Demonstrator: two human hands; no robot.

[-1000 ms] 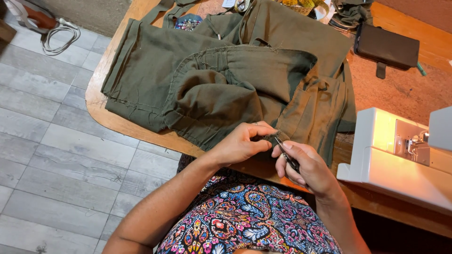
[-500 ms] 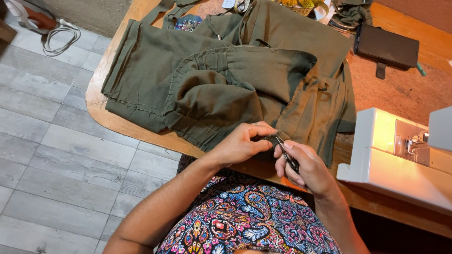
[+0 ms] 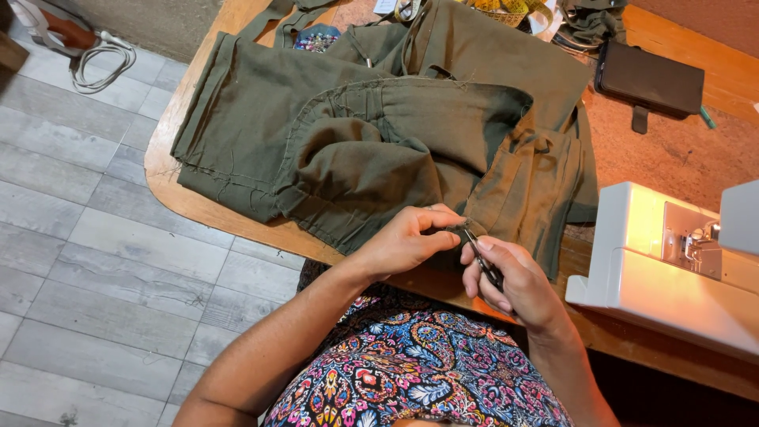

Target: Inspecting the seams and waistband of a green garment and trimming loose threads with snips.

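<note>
Almost nothing has changed in the last second: both hands stay at the same spot on the near edge of the olive green garment [image 3: 356, 134], so the fine work on this seam is, I think, still going on. The left hand [image 3: 407, 241] is pinching a fold of the cloth between thumb and fingers. The right hand [image 3: 514, 281] is closed around a small dark cutting tool [image 3: 482, 257], whose tip points to about 11 o'clock and touches the cloth just beside the left fingertips. The garment lies spread on the wooden table [image 3: 162, 170], from the hands toward 12 o'clock. A white sewing machine [image 3: 672, 269] stands at 3 o'clock of the right hand, near but apart.
</note>
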